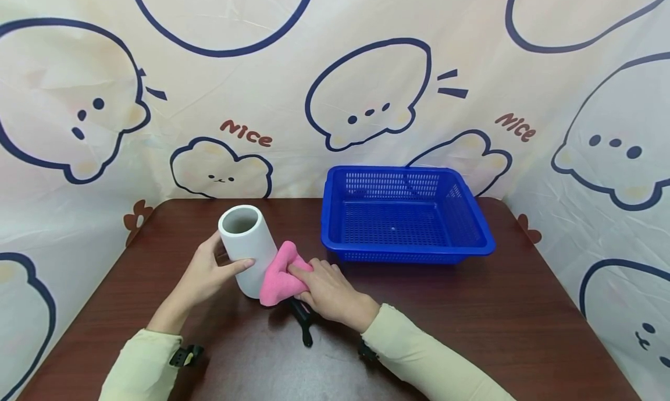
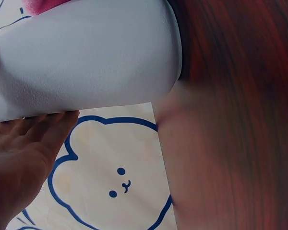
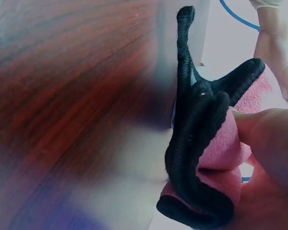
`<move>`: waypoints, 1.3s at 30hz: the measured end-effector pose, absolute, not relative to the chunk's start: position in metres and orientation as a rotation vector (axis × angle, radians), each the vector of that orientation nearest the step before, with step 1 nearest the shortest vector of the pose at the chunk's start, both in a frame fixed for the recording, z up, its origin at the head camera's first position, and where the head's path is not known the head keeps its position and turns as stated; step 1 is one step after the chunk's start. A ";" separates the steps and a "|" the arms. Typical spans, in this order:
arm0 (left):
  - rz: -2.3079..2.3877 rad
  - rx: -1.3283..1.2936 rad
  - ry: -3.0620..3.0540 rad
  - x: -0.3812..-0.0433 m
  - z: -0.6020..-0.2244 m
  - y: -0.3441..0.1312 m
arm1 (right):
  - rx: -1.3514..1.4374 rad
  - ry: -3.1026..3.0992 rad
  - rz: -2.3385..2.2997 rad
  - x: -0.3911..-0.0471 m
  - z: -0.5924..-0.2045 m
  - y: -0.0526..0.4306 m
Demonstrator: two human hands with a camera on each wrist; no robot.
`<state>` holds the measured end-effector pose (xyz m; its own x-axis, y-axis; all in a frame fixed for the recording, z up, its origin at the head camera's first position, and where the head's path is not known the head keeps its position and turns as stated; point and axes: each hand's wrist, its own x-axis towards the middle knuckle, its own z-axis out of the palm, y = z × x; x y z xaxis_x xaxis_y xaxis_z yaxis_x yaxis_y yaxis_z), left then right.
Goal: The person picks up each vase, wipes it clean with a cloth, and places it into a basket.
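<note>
A white, smooth, round-mouthed vase (image 1: 248,255) is near the left middle of the table, its mouth facing up; its base is at or just above the tabletop. My left hand (image 1: 211,267) holds it from the left side, thumb across the front and fingers behind, partly hidden by the vase. In my right hand (image 1: 332,290) is a folded pink cloth (image 1: 280,279), pressed against the vase's right side. The cloth has a black edge and black underside (image 3: 197,129), which hangs down toward the table. The left wrist view shows the vase wall (image 2: 86,57) above the left fingers.
A blue plastic basket (image 1: 408,252) with perforated walls stands at the back right of the brown wooden table (image 1: 471,319). A cream curtain (image 1: 282,98) with cartoon outlines hangs around the table's back and sides.
</note>
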<state>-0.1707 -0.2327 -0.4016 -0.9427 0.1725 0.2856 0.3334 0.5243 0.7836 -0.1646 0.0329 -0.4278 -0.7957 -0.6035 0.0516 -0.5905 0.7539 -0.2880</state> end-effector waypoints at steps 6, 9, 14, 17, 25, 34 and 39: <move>-1.395 -0.432 -2.591 -0.171 -0.403 -0.233 | -0.979 2.874 -0.435 -0.164 -0.430 0.033; -1.394 -0.431 -2.591 -0.171 -0.402 -0.233 | -0.985 2.863 -0.431 -0.165 -0.431 0.034; -1.383 -0.421 -2.599 -0.171 -0.401 -0.232 | -1.003 2.867 -0.403 -0.166 -0.432 0.034; -1.378 -0.411 -2.610 -0.171 -0.400 -0.232 | -1.007 2.871 -0.384 -0.166 -0.433 0.034; -1.370 -0.401 -2.627 -0.171 -0.399 -0.232 | -1.001 2.856 -0.338 -0.166 -0.436 0.034; -1.382 -0.405 -2.627 -0.171 -0.400 -0.232 | -1.016 2.870 -0.297 -0.163 -0.438 0.034; -1.380 -0.407 -2.629 -0.171 -0.400 -0.232 | -0.986 2.849 -0.300 -0.162 -0.438 0.034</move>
<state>-0.1708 -0.2317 -0.3998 -0.9528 0.1708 0.2509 0.3035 0.5417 0.7839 -0.1623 0.0341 -0.4377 -0.7824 -0.6214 -0.0407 -0.5993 0.7692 -0.2219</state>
